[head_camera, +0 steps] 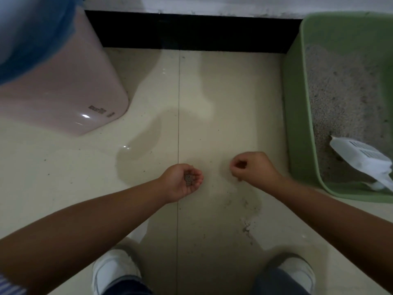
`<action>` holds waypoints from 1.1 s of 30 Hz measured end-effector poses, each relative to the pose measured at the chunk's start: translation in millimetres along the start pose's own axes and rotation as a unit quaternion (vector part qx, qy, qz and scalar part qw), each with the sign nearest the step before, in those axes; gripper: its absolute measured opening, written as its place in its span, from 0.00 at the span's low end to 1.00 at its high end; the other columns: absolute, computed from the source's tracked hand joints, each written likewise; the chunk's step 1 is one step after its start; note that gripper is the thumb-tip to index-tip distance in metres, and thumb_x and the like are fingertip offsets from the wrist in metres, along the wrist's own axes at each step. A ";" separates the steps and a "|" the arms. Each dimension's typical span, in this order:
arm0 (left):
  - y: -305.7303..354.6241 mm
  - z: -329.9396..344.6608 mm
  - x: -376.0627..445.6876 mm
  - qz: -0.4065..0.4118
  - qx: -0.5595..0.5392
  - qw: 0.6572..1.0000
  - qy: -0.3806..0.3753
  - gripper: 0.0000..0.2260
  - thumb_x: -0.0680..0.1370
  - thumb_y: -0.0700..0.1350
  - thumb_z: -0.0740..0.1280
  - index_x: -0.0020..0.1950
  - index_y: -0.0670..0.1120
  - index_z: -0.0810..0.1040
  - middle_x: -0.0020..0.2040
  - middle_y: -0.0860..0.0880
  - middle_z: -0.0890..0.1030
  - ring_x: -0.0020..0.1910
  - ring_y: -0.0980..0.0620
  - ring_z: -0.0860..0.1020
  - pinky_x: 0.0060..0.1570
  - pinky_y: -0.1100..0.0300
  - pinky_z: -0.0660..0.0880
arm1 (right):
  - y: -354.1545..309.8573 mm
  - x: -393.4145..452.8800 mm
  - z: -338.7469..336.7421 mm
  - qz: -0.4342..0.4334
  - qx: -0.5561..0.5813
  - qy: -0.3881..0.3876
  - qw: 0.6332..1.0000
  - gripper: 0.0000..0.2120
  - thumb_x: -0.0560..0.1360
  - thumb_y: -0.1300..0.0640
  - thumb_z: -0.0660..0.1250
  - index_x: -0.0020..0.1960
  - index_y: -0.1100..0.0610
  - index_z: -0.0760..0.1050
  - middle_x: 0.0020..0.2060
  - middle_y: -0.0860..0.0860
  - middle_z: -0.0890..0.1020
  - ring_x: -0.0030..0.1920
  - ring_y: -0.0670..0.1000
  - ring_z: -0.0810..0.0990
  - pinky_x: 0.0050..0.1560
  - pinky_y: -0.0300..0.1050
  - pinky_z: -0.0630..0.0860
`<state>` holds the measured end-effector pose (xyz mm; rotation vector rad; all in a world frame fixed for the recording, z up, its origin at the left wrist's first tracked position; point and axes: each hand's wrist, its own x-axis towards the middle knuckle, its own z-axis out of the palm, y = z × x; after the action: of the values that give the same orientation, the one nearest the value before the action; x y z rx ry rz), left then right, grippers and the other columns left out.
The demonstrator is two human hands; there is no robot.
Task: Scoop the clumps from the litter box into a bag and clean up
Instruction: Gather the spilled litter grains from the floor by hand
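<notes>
Head | left grip point(182, 182) cupped round grey litter grains point(189, 179) | right grip point(251, 169) pinched, contents unclear

A wide stretch of bare floor tile point(212, 107) is left open between the pink bin point(63, 90) on the left and the green litter box point(297, 124) on the right, closed at the far end by the black baseboard point(191, 30). The near part of this lane is taken up by the left hand point(182, 182), cupped palm-up around litter grains point(189, 179), and the right hand point(253, 169), fingers curled. Scattered litter point(246, 227) lies on the tile nearer the shoes point(114, 271). Inside the box, the near corner is occupied by a white scoop point(361, 158).
</notes>
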<state>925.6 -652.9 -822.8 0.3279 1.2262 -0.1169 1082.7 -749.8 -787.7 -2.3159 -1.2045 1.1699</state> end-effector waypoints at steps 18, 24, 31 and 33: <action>2.1 -13.4 3.2 0.030 0.017 0.999 0.022 0.17 0.81 0.39 0.52 0.34 0.39 0.70 0.20 0.48 0.75 0.17 0.57 0.72 0.19 0.72 0.68 | -4.6 41.3 41.4 -0.165 -0.230 -0.028 0.959 0.07 0.65 0.68 0.66 0.30 0.68 0.77 0.29 0.63 0.77 0.29 0.61 0.79 0.30 0.47 0.76; 4.4 -13.3 5.3 0.024 0.000 1.000 0.010 0.17 0.81 0.39 0.52 0.34 0.39 0.71 0.20 0.48 0.76 0.17 0.57 0.74 0.19 0.71 0.70 | -7.2 48.0 41.0 -0.144 -0.257 -0.068 0.953 0.09 0.55 0.71 0.76 0.25 0.66 0.75 0.25 0.60 0.77 0.24 0.59 0.77 0.23 0.41 0.73; 4.7 -15.2 4.9 0.026 -0.027 0.999 0.008 0.18 0.81 0.40 0.52 0.34 0.38 0.72 0.21 0.46 0.76 0.18 0.55 0.75 0.21 0.70 0.72 | -17.8 49.7 33.8 -0.069 -0.122 0.048 0.989 0.11 0.76 0.63 0.59 0.48 0.67 0.79 0.48 0.62 0.80 0.50 0.59 0.77 0.46 0.43 0.69; 4.8 -14.4 4.7 0.027 -0.029 0.999 0.008 0.18 0.81 0.40 0.52 0.34 0.38 0.72 0.22 0.47 0.77 0.19 0.55 0.75 0.21 0.70 0.71 | -27.0 46.0 27.3 -0.079 -0.036 0.046 0.995 0.10 0.76 0.64 0.62 0.50 0.66 0.80 0.49 0.61 0.81 0.50 0.57 0.78 0.41 0.32 0.66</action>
<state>915.5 -643.4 -830.6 0.3122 1.2327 -0.0330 1061.8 -700.4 -814.3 -2.2505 -1.3872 0.9724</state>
